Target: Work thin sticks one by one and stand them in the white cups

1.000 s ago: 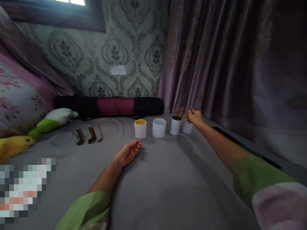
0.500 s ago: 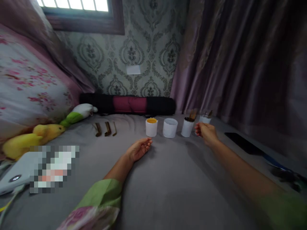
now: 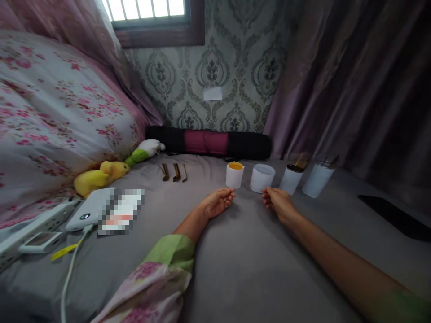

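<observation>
My left hand (image 3: pixel 218 202) hovers low over the grey sheet, just in front of a white cup with a yellow inside (image 3: pixel 233 177). Its fingers are loosely curled with gaps between them, and nothing shows in the palm. My right hand (image 3: pixel 279 204) is closed in a pinch beside the front of a wider white tub (image 3: pixel 262 179); whether it touches the tub or holds something small, I cannot tell. To the right stand a white container with a dark rim and brown sticks (image 3: pixel 290 180) and a taller white container, also with sticks (image 3: pixel 317 180).
Brass-coloured bent pieces (image 3: pixel 176 172) lie in small groups at the back left. A black phone-like slab (image 3: pixel 393 216) is at the right. Plush toys (image 3: pixel 101 176), a white power bank (image 3: pixel 92 211) with a cable, and a power strip (image 3: pixel 37 231) occupy the left. A black-and-maroon roll (image 3: pixel 207 142) lies along the wall.
My right hand has moved left, from beside the dark-rimmed container to the front of the wide tub. The left hand stays by the yellow-lined cup. The view has turned left.
</observation>
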Available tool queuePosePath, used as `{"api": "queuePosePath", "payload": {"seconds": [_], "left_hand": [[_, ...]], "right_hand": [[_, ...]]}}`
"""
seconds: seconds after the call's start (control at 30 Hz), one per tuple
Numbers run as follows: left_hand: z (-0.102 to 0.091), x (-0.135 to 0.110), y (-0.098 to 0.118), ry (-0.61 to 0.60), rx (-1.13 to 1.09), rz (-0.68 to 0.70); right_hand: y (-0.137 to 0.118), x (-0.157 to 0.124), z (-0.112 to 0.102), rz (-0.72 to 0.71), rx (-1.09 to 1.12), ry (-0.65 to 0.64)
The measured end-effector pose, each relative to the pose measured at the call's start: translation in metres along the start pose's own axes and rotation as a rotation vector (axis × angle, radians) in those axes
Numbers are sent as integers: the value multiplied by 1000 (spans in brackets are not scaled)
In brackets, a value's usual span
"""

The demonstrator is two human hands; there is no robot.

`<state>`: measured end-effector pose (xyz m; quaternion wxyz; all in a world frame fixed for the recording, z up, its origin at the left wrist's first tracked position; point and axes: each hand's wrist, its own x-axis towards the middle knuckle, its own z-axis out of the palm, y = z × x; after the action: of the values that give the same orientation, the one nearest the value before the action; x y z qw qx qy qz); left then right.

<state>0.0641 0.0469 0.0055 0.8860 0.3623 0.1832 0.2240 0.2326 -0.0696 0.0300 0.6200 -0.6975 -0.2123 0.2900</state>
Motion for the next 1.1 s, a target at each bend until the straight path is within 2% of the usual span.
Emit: {"api": "queuePosePath", "payload": {"seconds": [0.13, 0.23, 0.37, 0.6, 0.87, 1.1], "left_hand": [[-1, 1, 0, -5, 0, -5], [-2, 2, 0, -1, 0, -8], [-1, 3, 0, 9, 4, -13], [-3, 7, 1, 6, 51, -14], [-12, 15, 22, 195, 331, 1], [-31, 17, 53, 460, 582, 51]], "right_hand": [[8, 7, 14, -5, -15, -42], [17, 9, 20, -68, -56, -52], [27, 9, 21, -164, -103, -71], [33, 9, 19, -237, -116, -86], [30, 5, 17, -256, -186, -76], [32, 7, 15, -295, -226, -70]]}}
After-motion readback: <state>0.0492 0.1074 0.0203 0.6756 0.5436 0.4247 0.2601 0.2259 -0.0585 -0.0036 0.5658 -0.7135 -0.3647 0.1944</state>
